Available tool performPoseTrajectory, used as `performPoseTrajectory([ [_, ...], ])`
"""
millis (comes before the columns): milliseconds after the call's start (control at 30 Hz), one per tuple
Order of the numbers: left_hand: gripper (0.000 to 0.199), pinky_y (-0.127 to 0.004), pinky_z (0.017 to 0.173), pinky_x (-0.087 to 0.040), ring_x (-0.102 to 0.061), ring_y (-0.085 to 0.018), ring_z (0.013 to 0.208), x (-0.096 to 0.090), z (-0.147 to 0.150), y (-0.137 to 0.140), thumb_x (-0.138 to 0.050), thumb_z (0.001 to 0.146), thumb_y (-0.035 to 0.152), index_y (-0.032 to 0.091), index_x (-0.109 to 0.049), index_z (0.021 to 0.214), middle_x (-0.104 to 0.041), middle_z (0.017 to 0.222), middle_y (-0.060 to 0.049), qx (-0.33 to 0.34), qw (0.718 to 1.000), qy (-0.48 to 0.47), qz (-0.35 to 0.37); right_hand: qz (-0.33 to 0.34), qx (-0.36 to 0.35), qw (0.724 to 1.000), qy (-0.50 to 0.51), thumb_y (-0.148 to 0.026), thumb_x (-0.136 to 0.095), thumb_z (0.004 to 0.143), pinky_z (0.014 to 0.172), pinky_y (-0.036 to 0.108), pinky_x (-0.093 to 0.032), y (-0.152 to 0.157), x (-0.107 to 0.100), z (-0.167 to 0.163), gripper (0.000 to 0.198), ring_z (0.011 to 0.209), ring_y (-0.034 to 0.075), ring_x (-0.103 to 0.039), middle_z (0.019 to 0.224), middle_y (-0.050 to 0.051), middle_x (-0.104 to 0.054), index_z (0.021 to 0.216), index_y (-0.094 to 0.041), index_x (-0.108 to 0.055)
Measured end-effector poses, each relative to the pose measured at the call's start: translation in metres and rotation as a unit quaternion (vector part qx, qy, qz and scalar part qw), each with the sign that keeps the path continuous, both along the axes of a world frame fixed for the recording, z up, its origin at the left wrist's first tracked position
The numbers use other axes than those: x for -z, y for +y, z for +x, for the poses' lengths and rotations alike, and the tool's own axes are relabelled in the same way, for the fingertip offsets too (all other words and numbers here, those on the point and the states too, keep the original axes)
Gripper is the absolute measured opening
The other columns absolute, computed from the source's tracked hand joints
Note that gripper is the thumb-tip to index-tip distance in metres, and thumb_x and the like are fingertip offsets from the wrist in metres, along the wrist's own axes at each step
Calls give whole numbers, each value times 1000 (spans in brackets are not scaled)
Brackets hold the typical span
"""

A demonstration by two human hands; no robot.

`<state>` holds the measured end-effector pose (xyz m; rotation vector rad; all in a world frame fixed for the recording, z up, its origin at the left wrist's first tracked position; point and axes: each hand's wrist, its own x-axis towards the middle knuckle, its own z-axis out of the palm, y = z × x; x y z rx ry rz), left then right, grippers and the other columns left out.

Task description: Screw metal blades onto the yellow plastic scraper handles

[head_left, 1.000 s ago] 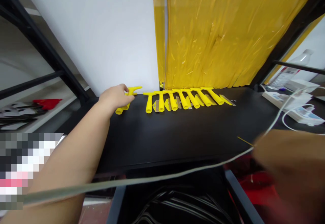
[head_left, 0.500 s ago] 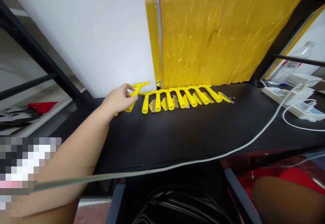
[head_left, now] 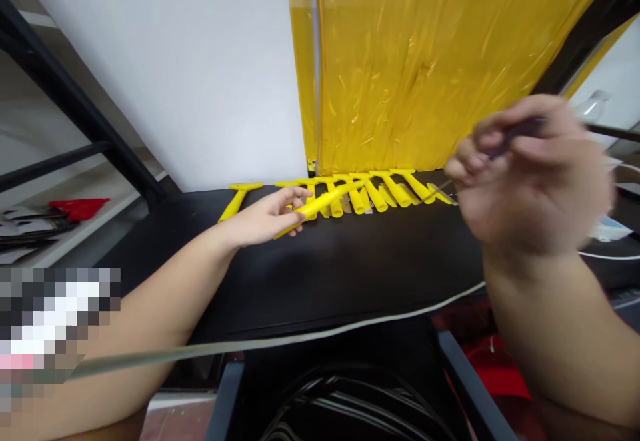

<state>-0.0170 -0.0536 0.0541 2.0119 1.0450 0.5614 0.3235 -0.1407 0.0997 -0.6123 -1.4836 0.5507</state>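
Observation:
My left hand (head_left: 270, 218) is closed around the handle of a yellow plastic scraper (head_left: 330, 198), tilted so its head points right, over a row of similar pieces. My right hand (head_left: 535, 181), blurred by motion, is raised at the right, its fingers wrapped round the dark handle of a screwdriver (head_left: 517, 136). The thin shaft points down and left. Several more yellow scrapers (head_left: 397, 191) lie side by side at the back of the black table, with flat blade pieces between them. Another yellow scraper (head_left: 237, 201) lies apart, left of the row.
A white panel (head_left: 190, 81) and a yellow film sheet (head_left: 380, 68) stand behind the black tabletop (head_left: 350, 261). A pale cable (head_left: 360, 324) crosses in front. Black frame bars (head_left: 125, 171) rise at the left; a plastic bottle (head_left: 593, 104) is partly hidden at the right.
My left hand has moved right with the yellow scraper, which has turned from upright to slanting. My right hand has come into view from the right with the screwdriver.

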Motion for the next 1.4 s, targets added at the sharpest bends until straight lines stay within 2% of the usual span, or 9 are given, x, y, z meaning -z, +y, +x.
performPoseTrajectory([
  [67,50,-36,84,-59,-70,-21,93,2,-2,1,-63,91,36,20,-59,138,-71,117,-9,53,994,64,68,-33,-38,995,82,-25,-63,93,57,32,-42,28,-7,-1,11,72,13,-56,90,4,-61,88,-27,-73],
  [167,43,-35,88,-55,-68,-23,100,3,-4,1,-63,90,35,21,-67,131,-72,114,-6,115,976,138,126,-108,-60,990,66,-22,-69,85,57,29,-44,70,-6,-2,7,74,12,-56,95,4,-64,88,-23,-75],
  [333,38,-32,83,-51,-69,-22,96,7,0,0,-62,98,46,24,-71,127,-75,116,-5,147,959,215,115,-142,-86,985,-49,-39,-81,85,75,37,-61,104,31,-15,26,74,16,-63,82,1,-63,104,-22,-76],
  [467,35,-33,93,-50,-70,-23,107,15,3,4,-58,101,46,25,-72,127,-76,123,-5,145,955,232,112,-144,-92,981,-92,-51,-87,81,78,40,-64,107,67,-28,44,77,19,-69,92,2,-67,110,-23,-70],
  [600,36,-35,99,-50,-70,-24,113,22,2,10,-60,101,48,25,-72,125,-76,126,-6,154,957,214,119,-111,-64,987,-99,-49,-87,82,76,36,-63,105,83,-34,47,77,17,-66,96,1,-63,114,-28,-58],
  [733,34,-34,97,-51,-69,-24,111,26,1,13,-61,100,49,24,-73,120,-75,121,-6,156,959,202,124,-80,-41,991,-96,-50,-83,85,78,36,-62,105,86,-39,44,76,16,-62,96,1,-59,108,-28,-53],
  [900,34,-34,94,-51,-69,-23,106,28,3,13,-61,100,50,22,-73,116,-75,117,-6,158,960,194,125,-89,-32,989,-113,-57,-80,85,74,35,-63,104,88,-46,46,79,18,-61,96,2,-59,108,-29,-52],
  [1133,36,-34,93,-50,-68,-24,106,29,3,13,-61,99,50,22,-73,118,-75,118,-6,156,961,193,119,-74,-30,990,-115,-49,-79,88,73,34,-63,103,90,-47,39,79,18,-61,96,2,-59,109,-28,-54],
  [1400,36,-34,89,-50,-67,-23,102,29,4,13,-60,99,51,22,-73,115,-74,114,-6,157,962,193,112,-72,-20,989,-125,-54,-78,88,77,37,-64,104,91,-48,41,85,20,-62,97,3,-59,108,-29,-53],
])
